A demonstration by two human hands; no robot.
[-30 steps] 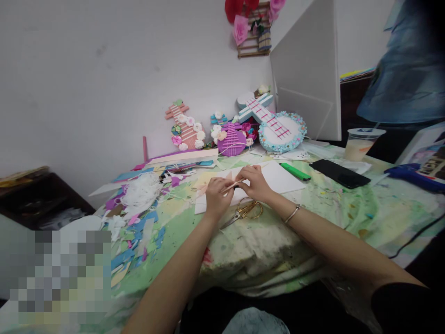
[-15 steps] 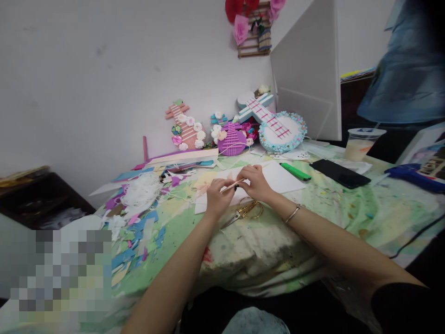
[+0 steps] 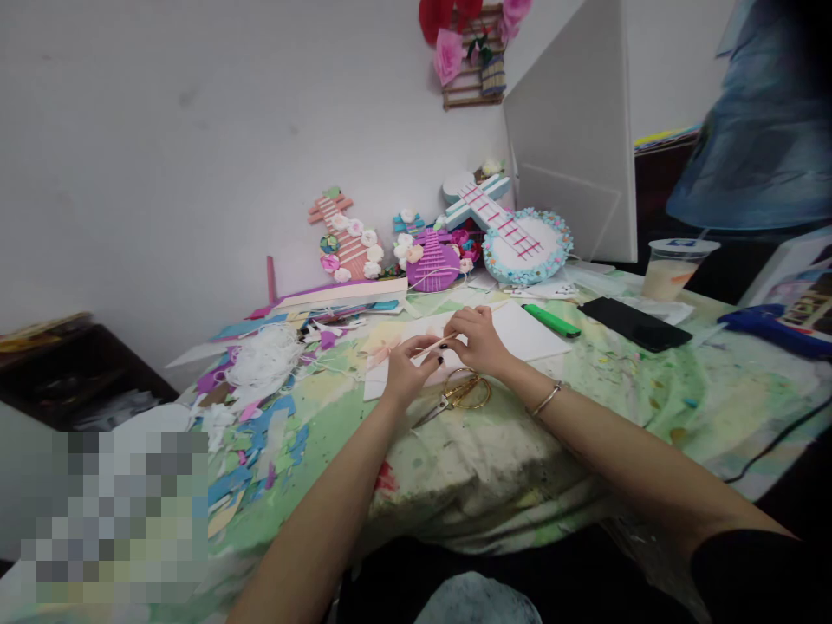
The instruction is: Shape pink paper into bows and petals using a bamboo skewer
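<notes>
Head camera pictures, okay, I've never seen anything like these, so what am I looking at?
There's no robot here: these are a person's bare hands, and every picture comes from one camera worn on the head, looking forward and down. The left hand and right hand hold a thin pale strip between their fingertips, above a white sheet. On the paint-stained cloth lie gold-handled scissors, a green-cased tool, a dark phone-like slab and colored scraps. Decorated model instruments stand behind.
</notes>
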